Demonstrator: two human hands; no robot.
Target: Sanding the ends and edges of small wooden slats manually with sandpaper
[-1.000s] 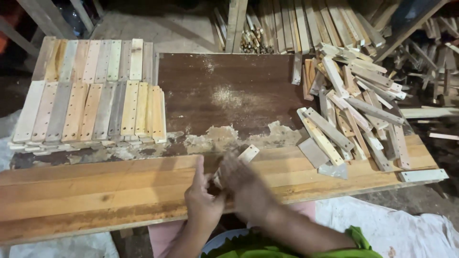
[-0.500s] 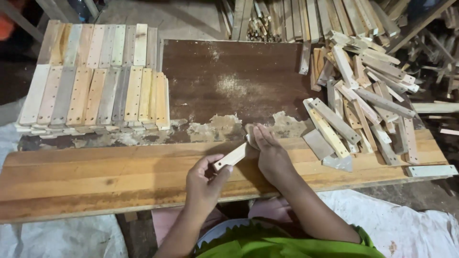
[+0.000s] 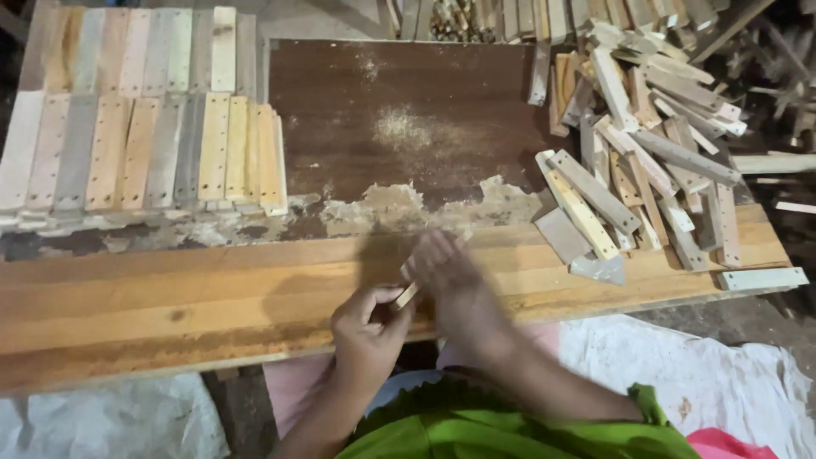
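Left hand [image 3: 367, 327] fingers pinch small wooden slat [image 3: 405, 296] at its near end; right hand [image 3: 446, 270] blurred — grip can't be told. Slat looks light, stiff — hold by edges.

On the desk [image 3: 170, 297], stacked slats [image 3: 144, 127] lie at the left, a loose slat pile [image 3: 646, 153] at the right, a board [image 3: 408, 110] between them. Both hands hold a small slat [image 3: 405, 296] at the near edge.

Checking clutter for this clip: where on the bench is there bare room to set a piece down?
Bare: the dark board between the stacked slats and the loose pile, and the front plank left of the hands. Crowded: the right end under that pile.
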